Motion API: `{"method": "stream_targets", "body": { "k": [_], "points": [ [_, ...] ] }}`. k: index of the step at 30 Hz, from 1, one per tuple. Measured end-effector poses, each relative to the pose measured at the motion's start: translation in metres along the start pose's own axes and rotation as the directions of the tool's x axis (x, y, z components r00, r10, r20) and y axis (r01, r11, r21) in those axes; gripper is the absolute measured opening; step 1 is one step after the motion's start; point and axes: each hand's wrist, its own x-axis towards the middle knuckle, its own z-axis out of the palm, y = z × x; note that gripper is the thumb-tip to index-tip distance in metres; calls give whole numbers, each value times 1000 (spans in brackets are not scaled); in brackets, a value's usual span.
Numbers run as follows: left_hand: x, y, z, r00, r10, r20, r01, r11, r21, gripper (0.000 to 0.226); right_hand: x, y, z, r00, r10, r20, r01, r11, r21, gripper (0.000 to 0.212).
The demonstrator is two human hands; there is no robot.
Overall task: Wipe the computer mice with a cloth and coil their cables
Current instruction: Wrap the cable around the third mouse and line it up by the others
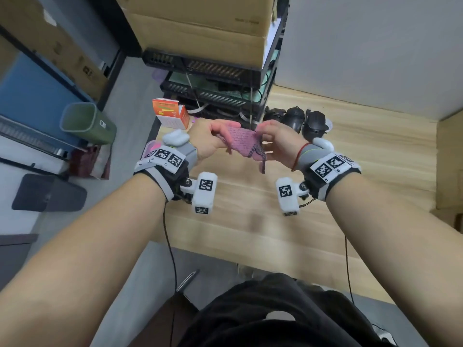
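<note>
Above the wooden table (250,221), you hold a pink-purple cloth (244,144) stretched between both hands, clear of the tabletop. Your left hand (209,140) pinches the cloth's left edge with curled fingers and thumb, and your right hand (278,141) pinches its right edge the same way; a loose corner of the cloth hangs down between your wrists. Both wrists carry grey bands with black-and-white marker tags, and a white tagged block juts from each. Beyond your right hand, at the far side of the table near the wall, three black computer mice (295,118) sit close together in a row, their cables bunched around them; how the cables lie is too dark to tell. Just left of the mice stands a black wire rack (213,76) with several tiers: the lower tiers hold tangled cables and what looks like green circuit boards, and large cardboard boxes (200,28) are stacked on top. An orange and white carton (171,116) stands at the table's far left corner, beside your left hand. On the floor to the left, a green bin (87,122) stands upright with its mouth open; you cannot see anything inside it from this angle.
</note>
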Motion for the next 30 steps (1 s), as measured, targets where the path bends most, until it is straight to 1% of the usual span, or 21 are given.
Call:
{"method": "stream_targets", "body": {
  "k": [1, 2, 4, 5, 6, 7, 8, 9, 10, 11, 12, 13, 15, 17, 19, 23, 25, 27, 28, 29, 30],
  "points": [
    [0, -2, -2, 1000, -11, 21, 11, 1000, -4, 57, 1, 2, 2, 999, -5, 44, 7, 999, -47, 6],
    [0, -4, -4, 999, -24, 33, 24, 1000, -6, 56, 3, 5, 4, 996, -7, 85, 16, 994, -111, 10],
    [-1, -9, -8, 995, -87, 43, 88, 996, -19, 52, 6, 8, 10, 995, -5, 95, 23, 981, -192, 7],
    [-2, -13, -13, 988, -140, 59, 144, 987, -68, 48, 11, 9, 14, 997, 0, 77, 16, 977, -211, 4],
    [-3, -16, -17, 975, -197, 103, 212, 963, -165, 47, 15, 10, 16, 999, 1, 49, 10, 974, -224, 10],
    [-5, -18, -20, 955, -240, 176, 283, 915, -287, 49, 15, 11, 16, 1000, 5, 26, 1, 974, -226, 16],
    [-7, -23, -25, 930, -274, 243, 355, 841, -409, 52, 18, 13, 18, 999, 17, 27, -11, 978, -209, 21],
    [-9, -27, -29, 910, -306, 280, 409, 773, -485, 55, 20, 16, 21, 999, 31, 37, -23, 981, -192, 24],
    [-10, -31, -31, 893, -345, 288, 449, 725, -522, 59, 23, 19, 25, 997, 40, 59, -30, 985, -169, 27],
    [-10, -37, -32, 884, -389, 261, 468, 716, -519, 63, 28, 24, 28, 996, 46, 81, -34, 989, -144, 28],
    [-11, -47, -33, 879, -434, 198, 473, 742, -474, 65, 33, 30, 33, 993, 58, 100, -46, 991, -123, 29],
    [-12, -52, -30, 885, -455, 102, 457, 805, -378, 63, 35, 34, 35, 993, 64, 97, -53, 992, -117, 29],
    [-17, -68, -29, 890, -449, -72, 436, 888, -149, 47, 46, 48, 40, 991, 116, 61, -104, 980, -170, 27],
    [-16, -89, -33, 899, -414, -144, 420, 908, 9, 35, 59, 66, 44, 982, 188, 29, -174, 949, -264, 19],
    [-17, -99, -36, 913, -357, -197, 386, 912, 137, 30, 63, 85, 49, 972, 235, 26, -214, 923, -321, 11],
    [-9, -118, -42, 936, -233, -266, 312, 897, 314, 29, 89, 120, 66, 958, 282, 49, -272, 950, -155, 10],
    [-8, -117, -45, 951, -173, -256, 272, 862, 429, 35, 100, 128, 70, 953, 300, -33, -302, 944, -130, 20],
    [-4, -120, -44, 949, -183, -257, 296, 799, 523, 43, 113, 133, 69, 943, 276, -185, -323, 890, -321, 47],
    [-4, -122, -42, 946, -189, -262, 311, 752, 582, 45, 115, 135, 68, 941, 235, -244, -320, 851, -417, 55],
    [-4, -126, -38, 947, -193, -257, 315, 707, 633, 46, 118, 136, 69, 941, 193, -280, -309, 827, -470, 57],
    [-5, -129, -33, 954, -191, -230, 297, 678, 672, 45, 119, 137, 68, 942, 164, -293, -292, 830, -475, 53]
  ]
}}
